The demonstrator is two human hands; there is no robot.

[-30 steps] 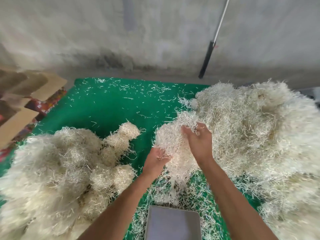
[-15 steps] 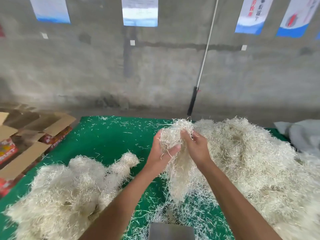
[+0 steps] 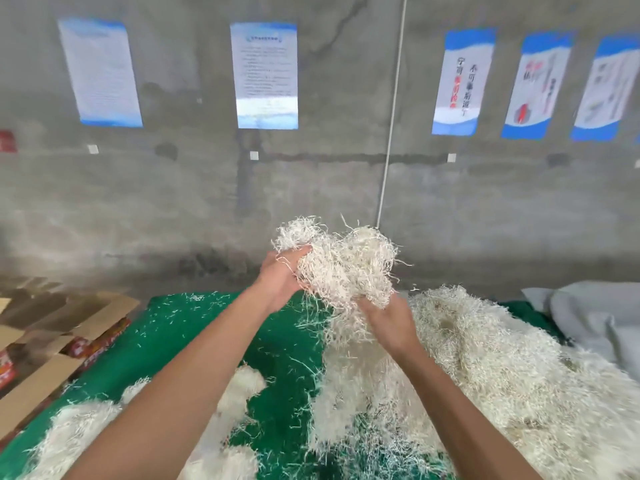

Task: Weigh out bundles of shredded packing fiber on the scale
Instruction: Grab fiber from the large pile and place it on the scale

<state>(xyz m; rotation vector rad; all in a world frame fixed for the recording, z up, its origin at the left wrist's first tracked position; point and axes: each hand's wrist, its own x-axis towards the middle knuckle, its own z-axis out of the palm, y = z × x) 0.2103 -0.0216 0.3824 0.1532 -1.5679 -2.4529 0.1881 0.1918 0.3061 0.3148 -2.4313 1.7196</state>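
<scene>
hands: left and right both curled round one clump, held up over the mat | risk: loose strands were trailing, could've shed and thrown off the weight | scale: out of shot

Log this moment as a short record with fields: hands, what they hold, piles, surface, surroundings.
left hand: grips the bundle from the left side
right hand: holds the bundle from below
bundle: shredded fiber, lifted above the mat, strands hanging down
big pile: on the right
smaller pile: on the left
mat: green, strewn with loose shreds
boxes: cardboard, far left
wall: concrete, with posters
scale: not in view
</scene>
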